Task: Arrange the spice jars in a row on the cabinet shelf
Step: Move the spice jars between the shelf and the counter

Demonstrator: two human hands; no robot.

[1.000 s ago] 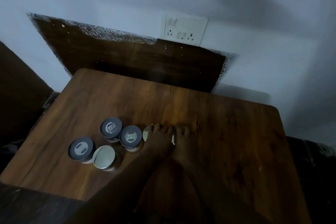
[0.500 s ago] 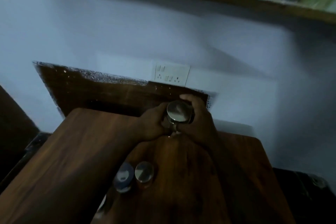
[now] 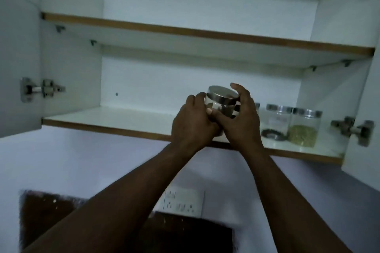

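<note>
**A:** In the head view, where is the spice jar (image 3: pixel 221 104), and which way does it point?

**B:** It is held in front of the lower cabinet shelf (image 3: pixel 102 117), right of the middle, at about the shelf's front edge. Its long axis runs roughly up and down, lid end on top. It is tipped a little toward the camera, so the lid's flat face shows. The hands hide the base, so I cannot tell whether it touches the shelf.

**A:** And the hands?

**B:** The left hand (image 3: pixel 192 127) wraps the jar's left side and bottom with its fingers curled round the wall. The right hand (image 3: pixel 242 121) cups the right side, thumb across the front and index finger raised above the lid rim.

**A:** What is it made of?

**B:** It is a round jar with a clear wall and a smooth, shiny steel lid. There are dark marks on the wall, but nothing readable.

**A:** What else is on that shelf?

**B:** To the right stand two similar steel-lidded clear jars, upright and touching. The dark-bottomed jar (image 3: pixel 276 122) has a faint print too blurred to read, and the grain jar (image 3: pixel 304 129) is part-filled with yellow-green grains. A sliver of a third lid (image 3: pixel 257 106) peeks out from behind the right hand.

**A:** And the cabinet itself?

**B:** It has white panels with brown wood-edged shelves, and the upper shelf (image 3: pixel 185 33) sits above. There is a metal hinge (image 3: pixel 41 89) at the left. On the wall below is a white socket plate (image 3: pixel 183 203).
</note>
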